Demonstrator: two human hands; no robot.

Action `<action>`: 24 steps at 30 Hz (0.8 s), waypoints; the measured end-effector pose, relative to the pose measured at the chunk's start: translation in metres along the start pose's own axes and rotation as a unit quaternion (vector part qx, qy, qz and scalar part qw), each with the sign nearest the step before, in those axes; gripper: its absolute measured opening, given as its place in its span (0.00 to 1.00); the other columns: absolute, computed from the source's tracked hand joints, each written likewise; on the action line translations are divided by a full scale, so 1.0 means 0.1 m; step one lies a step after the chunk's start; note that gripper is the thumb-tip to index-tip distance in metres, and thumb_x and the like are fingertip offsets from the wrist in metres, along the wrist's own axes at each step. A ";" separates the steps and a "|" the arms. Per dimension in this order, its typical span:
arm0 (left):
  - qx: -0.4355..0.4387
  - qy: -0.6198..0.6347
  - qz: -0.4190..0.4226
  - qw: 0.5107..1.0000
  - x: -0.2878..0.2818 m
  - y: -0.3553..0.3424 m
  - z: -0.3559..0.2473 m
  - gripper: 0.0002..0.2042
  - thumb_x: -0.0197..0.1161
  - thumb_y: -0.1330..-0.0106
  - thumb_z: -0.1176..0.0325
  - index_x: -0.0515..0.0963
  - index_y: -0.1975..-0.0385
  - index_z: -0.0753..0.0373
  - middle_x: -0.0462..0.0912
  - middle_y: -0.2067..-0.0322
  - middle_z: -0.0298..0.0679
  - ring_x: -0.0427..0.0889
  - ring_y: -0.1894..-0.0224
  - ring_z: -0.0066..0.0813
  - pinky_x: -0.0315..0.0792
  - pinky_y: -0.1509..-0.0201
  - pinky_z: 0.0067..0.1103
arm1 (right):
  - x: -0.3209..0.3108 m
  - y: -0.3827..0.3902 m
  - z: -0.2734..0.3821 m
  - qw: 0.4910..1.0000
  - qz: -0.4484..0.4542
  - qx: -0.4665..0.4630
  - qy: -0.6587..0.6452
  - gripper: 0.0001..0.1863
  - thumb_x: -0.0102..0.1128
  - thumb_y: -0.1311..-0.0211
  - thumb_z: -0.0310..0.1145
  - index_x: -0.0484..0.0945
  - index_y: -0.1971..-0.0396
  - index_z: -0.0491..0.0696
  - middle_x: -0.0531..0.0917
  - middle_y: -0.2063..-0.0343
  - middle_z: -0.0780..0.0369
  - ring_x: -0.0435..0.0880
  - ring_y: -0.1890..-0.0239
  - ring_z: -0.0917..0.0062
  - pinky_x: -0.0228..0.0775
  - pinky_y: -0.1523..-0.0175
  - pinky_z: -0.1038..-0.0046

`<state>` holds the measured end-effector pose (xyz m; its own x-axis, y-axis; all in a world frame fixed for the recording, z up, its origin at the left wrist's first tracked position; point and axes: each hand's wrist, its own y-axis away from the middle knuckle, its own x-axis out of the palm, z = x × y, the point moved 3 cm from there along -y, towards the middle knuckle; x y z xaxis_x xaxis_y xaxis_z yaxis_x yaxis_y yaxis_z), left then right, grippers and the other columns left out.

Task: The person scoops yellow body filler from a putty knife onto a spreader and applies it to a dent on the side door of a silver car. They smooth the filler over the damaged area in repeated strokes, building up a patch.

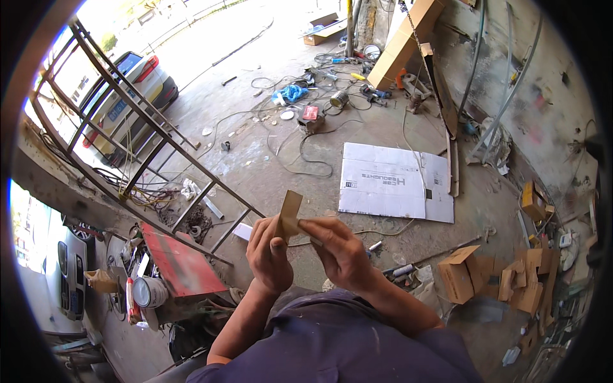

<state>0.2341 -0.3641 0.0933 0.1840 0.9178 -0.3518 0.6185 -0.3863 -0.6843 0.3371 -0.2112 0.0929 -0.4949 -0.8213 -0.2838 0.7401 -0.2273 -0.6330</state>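
The bare left hand (pixel 269 258) grasps a folded tan sheet (pixel 290 207) between thumb and fingers; the bare right hand (pixel 345 252) pinches its three o'clock side. The sheet rises between both hands, perhaps sandpaper or thin card. From it, a flattened white printed cardboard box (pixel 383 188) lies at two o'clock, a ladder-like dark metal frame (pixel 193 206) at ten, a flat red panel (pixel 175 258) near nine.

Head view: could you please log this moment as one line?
left hand: holding tan sheet | right hand: at the tan sheet's right side | white cardboard: flat on floor
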 end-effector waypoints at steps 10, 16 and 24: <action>-0.274 0.390 -0.078 0.876 -0.01 0.17 0.41 0.28 0.51 0.08 0.49 0.83 0.39 0.74 0.90 0.46 0.49 0.91 0.47 0.38 0.81 0.38 0.31 | -0.44 -0.12 -0.26 0.988 -0.110 0.074 -0.084 0.20 0.61 0.14 0.26 0.83 0.29 0.42 0.91 0.45 0.54 0.90 0.44 0.71 0.85 0.44 0.71; -0.406 0.549 -0.088 0.725 0.11 0.41 0.56 0.20 0.57 0.10 0.52 0.83 0.46 0.67 0.90 0.50 0.45 0.91 0.50 0.38 0.85 0.41 0.35 | -0.17 -0.10 -0.22 0.990 -0.047 0.059 -0.122 0.26 0.60 0.12 0.29 0.75 0.20 0.43 0.89 0.40 0.52 0.89 0.47 0.71 0.81 0.42 0.71; -0.369 0.492 -0.066 0.786 0.10 0.27 0.51 0.22 0.55 0.09 0.52 0.82 0.43 0.69 0.90 0.45 0.47 0.91 0.44 0.38 0.84 0.36 0.35 | -0.31 -0.14 -0.28 0.981 -0.042 -0.067 0.175 0.30 0.65 0.29 0.19 0.86 0.28 0.53 0.86 0.36 0.53 0.87 0.33 0.53 0.83 0.29 0.55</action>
<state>0.2137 -0.3698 0.0390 0.3572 0.7127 0.6037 0.8898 -0.4562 0.0121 0.3288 -0.1680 0.0906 -0.6944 -0.5677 -0.4421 0.6354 -0.1953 -0.7471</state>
